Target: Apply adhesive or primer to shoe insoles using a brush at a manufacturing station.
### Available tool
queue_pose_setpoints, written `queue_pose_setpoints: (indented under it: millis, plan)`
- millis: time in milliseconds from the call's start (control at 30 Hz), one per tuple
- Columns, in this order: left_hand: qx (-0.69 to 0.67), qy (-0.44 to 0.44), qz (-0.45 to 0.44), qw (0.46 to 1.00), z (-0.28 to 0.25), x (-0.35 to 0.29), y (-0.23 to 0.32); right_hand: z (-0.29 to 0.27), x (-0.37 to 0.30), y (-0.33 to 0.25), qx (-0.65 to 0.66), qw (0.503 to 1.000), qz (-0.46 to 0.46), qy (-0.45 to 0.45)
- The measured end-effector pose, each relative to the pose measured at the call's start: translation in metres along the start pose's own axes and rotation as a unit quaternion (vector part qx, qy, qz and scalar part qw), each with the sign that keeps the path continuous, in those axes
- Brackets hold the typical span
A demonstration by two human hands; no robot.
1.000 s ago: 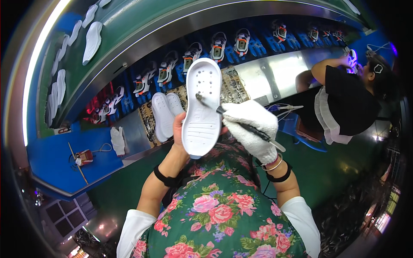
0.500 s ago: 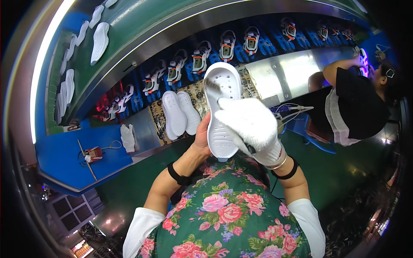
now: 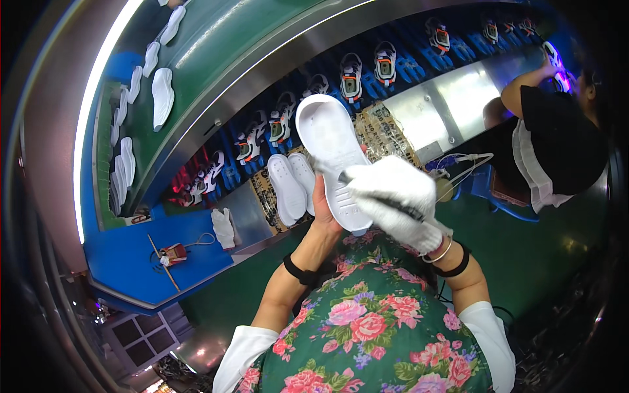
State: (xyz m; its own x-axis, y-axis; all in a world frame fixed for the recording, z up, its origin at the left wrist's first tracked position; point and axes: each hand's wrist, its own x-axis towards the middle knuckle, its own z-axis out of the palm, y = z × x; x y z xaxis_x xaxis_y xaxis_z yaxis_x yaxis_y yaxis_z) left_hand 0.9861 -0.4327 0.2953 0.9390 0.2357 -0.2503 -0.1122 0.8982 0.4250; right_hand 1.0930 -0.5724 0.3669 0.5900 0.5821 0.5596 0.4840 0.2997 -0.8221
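A white shoe sole (image 3: 325,128), cupped side up, is tilted in front of me. My left hand (image 3: 322,208), bare, is closed around its left side, with the fingers passing underneath. My right hand (image 3: 396,193) wears a white knitted glove and is closed on a slim brush (image 3: 344,177) with a dark handle. The blurred bristles lie over the sole's inner surface near its left edge, about midway along. Beyond my left hand, two more white soles (image 3: 286,190) lie side by side on the bench's printed covering (image 3: 265,206).
Several shoe uppers (image 3: 351,77) stand in a row on a blue conveyor behind the bench. White soles (image 3: 162,98) lie on a green belt at upper left. A blue table (image 3: 118,262) at left holds a white glove (image 3: 223,228) and a stick. A co-worker (image 3: 557,137) handles a shoe at right.
My right hand has drawn the brush from the sole's far end toward its middle and left edge. The sole has tilted, its far end leaning left. The whole view has shifted slightly.
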Motion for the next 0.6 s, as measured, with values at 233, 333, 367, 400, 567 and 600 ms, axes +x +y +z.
queue_pose_setpoints:
  millis: [233,333,367,400,567,600]
  plan:
    - [-0.043,-0.087,-0.049,0.994,0.006,0.012,0.003,0.004,-0.013,0.005,-0.101,0.990,-0.102,-0.008]
    - [-0.078,-0.084,0.002,0.993,0.007,0.019,0.002,0.000,-0.014,0.000,0.004,1.000,-0.001,-0.021]
    - [-0.094,-0.069,0.001,0.993,0.010,0.019,0.001,-0.006,-0.010,0.003,0.019,0.999,0.017,-0.019]
    - [-0.129,-0.060,0.028,0.989,0.018,0.020,0.000,-0.006,-0.011,0.007,0.022,0.999,0.021,0.021]
    - [-0.179,-0.072,-0.006,0.981,0.035,0.023,-0.002,-0.003,-0.023,0.006,-0.085,0.990,-0.106,-0.031]
    - [-0.178,-0.071,-0.006,0.981,0.031,0.025,0.001,-0.004,-0.023,0.005,-0.084,0.990,-0.106,-0.031]
